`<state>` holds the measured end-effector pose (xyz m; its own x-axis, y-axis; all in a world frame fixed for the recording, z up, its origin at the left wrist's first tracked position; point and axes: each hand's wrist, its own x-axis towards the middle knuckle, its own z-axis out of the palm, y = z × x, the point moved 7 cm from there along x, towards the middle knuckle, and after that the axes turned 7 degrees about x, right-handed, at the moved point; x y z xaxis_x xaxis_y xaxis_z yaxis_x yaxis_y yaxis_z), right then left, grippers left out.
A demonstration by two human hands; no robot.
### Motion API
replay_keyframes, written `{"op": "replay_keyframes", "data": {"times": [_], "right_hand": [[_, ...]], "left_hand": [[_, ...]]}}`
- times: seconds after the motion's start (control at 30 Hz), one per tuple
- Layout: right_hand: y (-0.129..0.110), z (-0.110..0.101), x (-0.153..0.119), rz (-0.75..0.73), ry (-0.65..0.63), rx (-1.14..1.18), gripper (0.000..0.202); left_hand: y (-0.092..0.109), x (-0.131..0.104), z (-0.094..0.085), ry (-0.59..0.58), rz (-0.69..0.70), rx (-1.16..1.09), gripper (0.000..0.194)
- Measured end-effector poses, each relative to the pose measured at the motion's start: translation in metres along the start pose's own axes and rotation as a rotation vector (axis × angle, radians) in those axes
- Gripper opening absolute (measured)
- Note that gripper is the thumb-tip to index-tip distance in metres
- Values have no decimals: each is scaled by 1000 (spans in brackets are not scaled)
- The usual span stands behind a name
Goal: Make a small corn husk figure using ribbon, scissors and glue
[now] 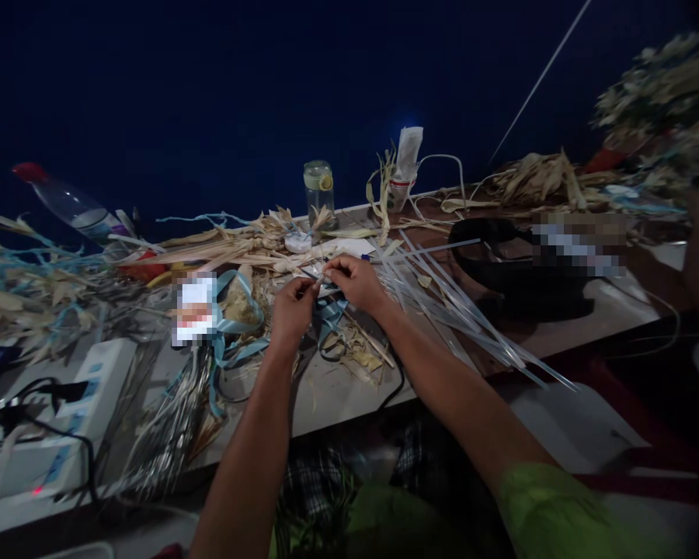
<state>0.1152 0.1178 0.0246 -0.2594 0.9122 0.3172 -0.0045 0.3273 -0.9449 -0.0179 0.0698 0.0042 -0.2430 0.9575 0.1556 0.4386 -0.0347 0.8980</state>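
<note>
My left hand [294, 310] and my right hand [358, 283] meet over the middle of the cluttered table, fingertips pinched close together. Between them is something small and thin, partly dark, too small to name. Under and around the hands lie dried husk scraps [361, 357] and light blue ribbon [238, 355]. Long translucent sticks [489, 334] spread out beside my right forearm. Left of my left hand, a bundle of thin wires [175, 411] rests near the table's front edge.
A white power strip [102, 388] with plugged cables stands at the left. Behind are a tilted plastic bottle [73, 206], a lidded clear bottle [318, 194], and a paper cup [399, 192]. Dried husks [536, 182] pile at the back right, behind a black object [506, 279].
</note>
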Motion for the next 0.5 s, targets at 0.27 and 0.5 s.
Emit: {"op": "replay_keyframes", "data": {"times": [0.27, 0.5], "right_hand": [[-5, 2, -1, -51, -99, -76, 13], [-10, -2, 0, -148, -79, -138, 11]], "left_hand": [[-5, -1, 2, -46, -109, -98, 16], [-4, 0, -7, 33, -67, 8, 14]]}}
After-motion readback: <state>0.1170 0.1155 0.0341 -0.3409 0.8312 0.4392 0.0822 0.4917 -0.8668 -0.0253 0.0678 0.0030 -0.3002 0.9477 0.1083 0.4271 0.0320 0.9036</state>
